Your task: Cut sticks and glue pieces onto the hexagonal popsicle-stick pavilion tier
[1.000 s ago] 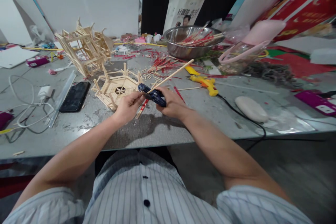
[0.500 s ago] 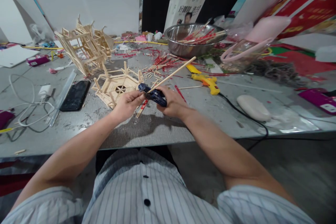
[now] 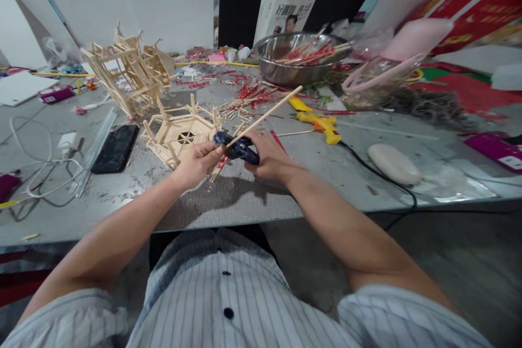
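My left hand [image 3: 199,162] is closed, its fingertips pinching a plain wooden chopstick [image 3: 271,112] near its lower end. The chopstick slants up to the right across a dark blue pliers-like tool [image 3: 240,149]. My right hand [image 3: 267,156] is wrapped round this tool, whose jaws are partly hidden by the left fingers. Just beyond my left hand lies a six-sided frame of sticks [image 3: 179,125] with short uprights at its corners. Beneath the tool, some red-wrapped chopsticks [image 3: 218,168] rest on the table.
A taller stick structure [image 3: 128,73] stands behind the frame. A steel bowl [image 3: 285,73] holds more chopsticks. On the right are a yellow glue gun [image 3: 320,125] with a black cord and a pale oval object [image 3: 393,164]. A black phone [image 3: 115,148] lies left.
The view has shifted slightly. My hands, the tool and the chopstick keep nearly the same positions.
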